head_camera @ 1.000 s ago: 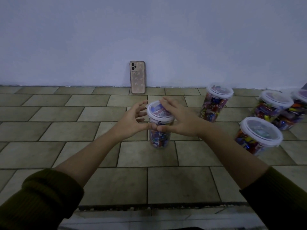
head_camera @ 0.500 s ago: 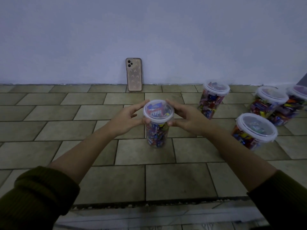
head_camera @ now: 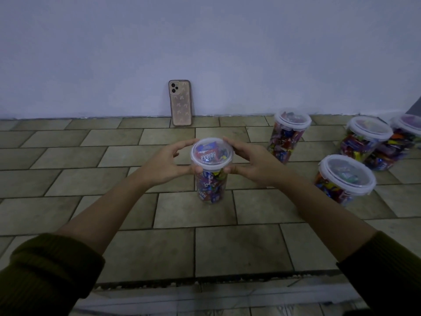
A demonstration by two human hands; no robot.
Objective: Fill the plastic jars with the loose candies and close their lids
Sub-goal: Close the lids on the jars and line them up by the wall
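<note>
The left hand (head_camera: 164, 166) and right hand (head_camera: 254, 166) both grip the lidded jar (head_camera: 210, 187).

We seem to be in a plain indoor room, perhaps in a home, though we cannot tell for certain. The floor (head_camera: 68, 201) is laid with grey-brown rectangular tiles in staggered rows and meets a bare, pale painted wall (head_camera: 205, 42). A phone (head_camera: 180, 103) in a patterned case leans upright against that wall. A candy jar (head_camera: 210, 185) and four more lidded jars (head_camera: 289, 137) stand directly on the floor. The light is dim. Nearest us the tiles end at a pale ledge (head_camera: 205, 299).
</note>
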